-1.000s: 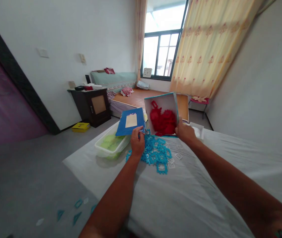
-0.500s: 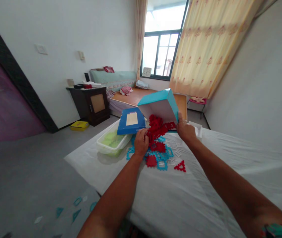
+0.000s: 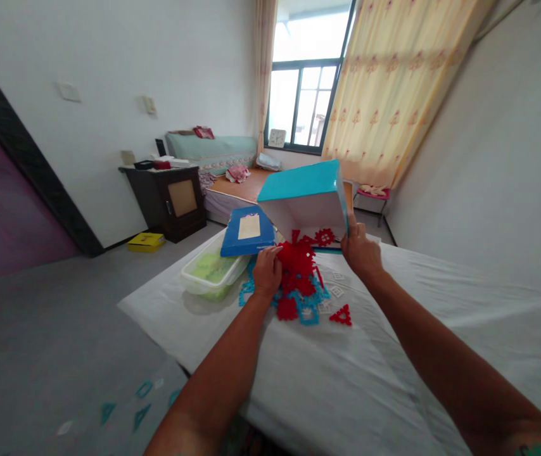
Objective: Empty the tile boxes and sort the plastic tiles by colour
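A blue cardboard box (image 3: 299, 180) is tipped on its side, its open mouth facing me and downward. My right hand (image 3: 362, 252) is closed on the box's lower right edge. My left hand (image 3: 267, 271) is closed at the lower left corner, fingers bent, its grip partly hidden. Between my hands, red plastic building pieces (image 3: 296, 259) spill from the box into a heap. Under and around them lie light-blue pieces (image 3: 308, 313) and white pieces (image 3: 337, 292). A red triangular piece (image 3: 341, 315) lies apart on the white sheet (image 3: 327, 380).
Left of the heap stands a clear plastic tub (image 3: 204, 288) with light-green pieces, a dark-blue box lid (image 3: 248, 231) leaning over it. Several pieces, such as a blue triangle (image 3: 108, 413), lie on the floor. Beyond are a dark cabinet (image 3: 166, 199) and a yellow box (image 3: 146, 242).
The box has tilted further, its right side rising. More red pieces have slid out onto the heap. Both hands stay at the box's lower corners.
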Demonstrator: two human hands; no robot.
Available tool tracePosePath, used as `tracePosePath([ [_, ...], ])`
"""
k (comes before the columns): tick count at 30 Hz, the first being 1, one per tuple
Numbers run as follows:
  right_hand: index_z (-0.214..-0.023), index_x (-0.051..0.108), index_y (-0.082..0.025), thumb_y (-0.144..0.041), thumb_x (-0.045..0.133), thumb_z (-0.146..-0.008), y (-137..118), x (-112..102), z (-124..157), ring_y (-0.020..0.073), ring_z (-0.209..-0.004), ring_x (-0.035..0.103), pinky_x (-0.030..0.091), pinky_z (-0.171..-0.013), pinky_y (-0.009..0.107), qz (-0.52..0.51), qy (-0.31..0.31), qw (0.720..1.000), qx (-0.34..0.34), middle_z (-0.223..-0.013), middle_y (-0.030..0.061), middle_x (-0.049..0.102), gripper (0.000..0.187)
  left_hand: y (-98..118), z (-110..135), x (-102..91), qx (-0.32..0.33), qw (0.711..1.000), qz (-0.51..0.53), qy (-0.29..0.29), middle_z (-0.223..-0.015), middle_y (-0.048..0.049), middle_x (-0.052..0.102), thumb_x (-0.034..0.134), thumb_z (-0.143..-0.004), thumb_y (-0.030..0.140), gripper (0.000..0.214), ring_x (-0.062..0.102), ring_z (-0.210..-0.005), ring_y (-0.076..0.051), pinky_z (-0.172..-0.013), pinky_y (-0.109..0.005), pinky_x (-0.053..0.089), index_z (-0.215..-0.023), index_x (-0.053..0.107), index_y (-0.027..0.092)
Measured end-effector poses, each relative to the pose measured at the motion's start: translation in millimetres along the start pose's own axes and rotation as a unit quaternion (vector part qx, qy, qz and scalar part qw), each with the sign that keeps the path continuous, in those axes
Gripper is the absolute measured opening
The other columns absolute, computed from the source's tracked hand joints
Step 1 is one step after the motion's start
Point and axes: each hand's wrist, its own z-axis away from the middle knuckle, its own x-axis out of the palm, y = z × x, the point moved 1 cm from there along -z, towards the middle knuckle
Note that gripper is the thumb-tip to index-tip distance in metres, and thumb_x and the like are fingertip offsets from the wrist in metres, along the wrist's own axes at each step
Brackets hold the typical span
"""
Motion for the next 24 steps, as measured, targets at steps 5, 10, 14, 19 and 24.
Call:
tracePosePath([
  [5, -0.156, -0.004, -0.019, -0.029, 0.038, -0.095, 8.3, -6.1, 5.8, 0.0167, -0.063, 0.055, 0.040, -0.049, 0.027, -0.017, 0.021, 1.000, -0.004, -0.106, 0.0115, 0.053, 0.075, 1.5, -0.3, -1.6, -0.009, 1.000, -0.005, -0.002, -0.109, -0.0063, 0.065, 0.045, -0.082, 0.007, 0.036, 0.056, -0.107, -0.021, -0.098, -0.038, 0.045, -0.110, 0.064, 0.021],
  [10, -0.155, 0.004, -0.017, -0.032, 0.037, -0.096, 16.0, -6.1, 8.3, 0.0177, -0.067, 0.057, 0.037, -0.048, 0.026, -0.010, 0.041, 0.999, -0.002, -0.110, 0.0139, 0.054, 0.070, 2.1, -0.7, -3.4, -0.011, 1.000, -0.003, -0.003, -0.102, -0.0049, 0.066, 0.047, -0.080, 0.006, 0.034, 0.057, -0.103, -0.020, -0.095, -0.036, 0.047, -0.102, 0.066, 0.022],
  [14, -0.155, 0.006, -0.016, -0.034, 0.036, -0.097, 19.2, -3.0, 7.0, 0.0203, -0.074, 0.060, 0.039, -0.053, 0.027, -0.004, 0.046, 0.998, -0.053, -0.115, 0.0160, 0.054, 0.068, 1.1, 0.0, -2.8, -0.004, 1.000, -0.002, -0.010, -0.098, -0.0046, 0.067, 0.047, -0.081, 0.006, 0.029, 0.058, -0.099, -0.019, -0.092, -0.035, 0.048, -0.097, 0.067, 0.022],
  [19, -0.155, 0.005, -0.015, -0.030, 0.036, -0.097, 20.1, 1.9, 3.2, 0.0219, -0.079, 0.061, 0.042, -0.057, 0.027, -0.007, 0.030, 0.997, -0.069, -0.116, 0.0176, 0.054, 0.067, 0.8, 0.6, -3.2, -0.009, 1.000, -0.009, -0.018, -0.098, -0.0045, 0.067, 0.048, -0.081, 0.006, 0.029, 0.059, -0.098, -0.019, -0.090, -0.034, 0.048, -0.096, 0.067, 0.022],
  [24, -0.155, 0.003, -0.018, -0.030, 0.038, -0.096, 22.0, 5.9, -4.5, 0.0231, -0.077, 0.062, 0.043, -0.057, 0.030, -0.039, 0.034, 0.998, -0.019, -0.119, 0.0171, 0.054, 0.070, 1.2, 0.2, -4.2, -0.002, 1.000, -0.007, -0.022, -0.098, -0.0044, 0.068, 0.049, -0.080, 0.005, 0.029, 0.059, -0.097, -0.019, -0.090, -0.034, 0.049, -0.095, 0.067, 0.022],
])
